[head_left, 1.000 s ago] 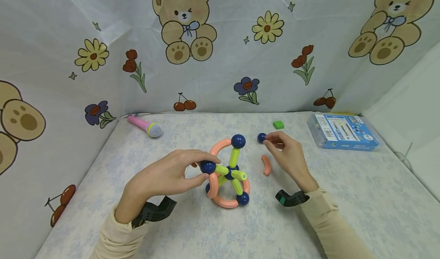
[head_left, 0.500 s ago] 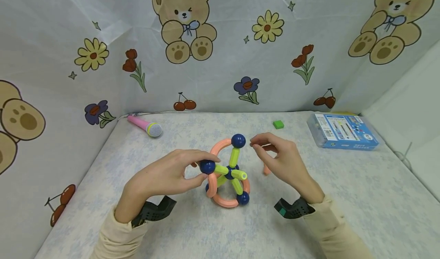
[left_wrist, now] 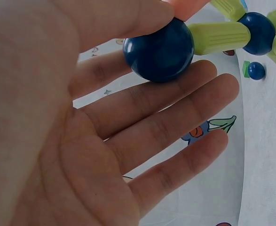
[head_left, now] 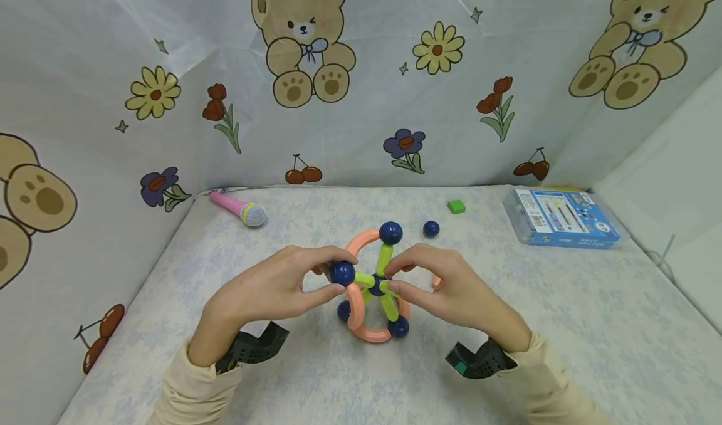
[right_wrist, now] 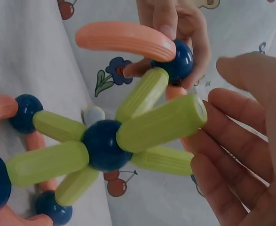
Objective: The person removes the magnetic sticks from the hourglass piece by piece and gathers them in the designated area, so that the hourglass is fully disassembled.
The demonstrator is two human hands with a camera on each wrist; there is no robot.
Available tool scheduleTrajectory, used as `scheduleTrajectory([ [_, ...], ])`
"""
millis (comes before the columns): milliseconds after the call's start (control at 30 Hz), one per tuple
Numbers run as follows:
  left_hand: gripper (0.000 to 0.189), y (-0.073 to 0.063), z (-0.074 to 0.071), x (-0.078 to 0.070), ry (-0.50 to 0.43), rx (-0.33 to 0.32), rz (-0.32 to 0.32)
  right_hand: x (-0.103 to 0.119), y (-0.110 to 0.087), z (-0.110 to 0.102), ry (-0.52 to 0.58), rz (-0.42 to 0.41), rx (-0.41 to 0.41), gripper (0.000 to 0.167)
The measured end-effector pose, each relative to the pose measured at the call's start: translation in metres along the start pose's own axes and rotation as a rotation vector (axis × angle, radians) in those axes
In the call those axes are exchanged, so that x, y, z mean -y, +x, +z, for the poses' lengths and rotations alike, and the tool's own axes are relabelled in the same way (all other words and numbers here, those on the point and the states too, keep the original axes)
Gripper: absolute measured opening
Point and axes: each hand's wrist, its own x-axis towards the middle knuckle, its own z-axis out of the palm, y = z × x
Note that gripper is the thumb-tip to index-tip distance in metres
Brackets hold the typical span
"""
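A magnetic stick-and-ball model (head_left: 379, 285) stands over the table. Yellow-green rods radiate from its central dark blue ball (right_wrist: 107, 146), with coral curved sticks (head_left: 370, 333) linking the outer balls. My left hand (head_left: 276, 284) pinches the model's left outer ball (left_wrist: 159, 49) between thumb and index finger; its other fingers are extended. My right hand (head_left: 451, 281) is at the front yellow-green rod (right_wrist: 161, 125), thumb and fingers spread on either side of its free end. In the right wrist view, a gap shows between thumb and rod; fingertip contact I cannot tell.
Behind the right hand lies a loose dark blue ball (head_left: 431, 229), with a green block (head_left: 457, 207) farther back. A loose coral curved stick (head_left: 436, 281) is mostly hidden by that hand. A pink toy microphone (head_left: 237, 209) lies back left, a blue box (head_left: 570, 218) back right.
My right hand has left the loose blue ball, which stays on the table, and moved left and nearer to the model's front rod. The left hand keeps its pinch in place.
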Motion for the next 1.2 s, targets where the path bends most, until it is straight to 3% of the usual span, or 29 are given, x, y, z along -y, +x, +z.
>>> scheduleTrajectory([
  [167,0.036,0.0,0.0,0.0,-0.007,0.001,0.009,0.002,0.0,0.011,0.026,-0.04,0.037,0.027],
  [500,0.033,0.0,0.0,0.001,-0.02,-0.008,0.039,0.002,-0.001,0.034,0.024,-0.017,0.06,0.026],
  [867,0.036,0.001,0.001,0.0,0.011,-0.009,0.035,0.007,0.001,0.038,0.0,0.01,0.036,0.017],
  [1200,0.037,0.001,0.0,0.002,0.006,-0.004,0.046,0.007,0.001,0.037,-0.019,-0.015,0.038,0.014],
])
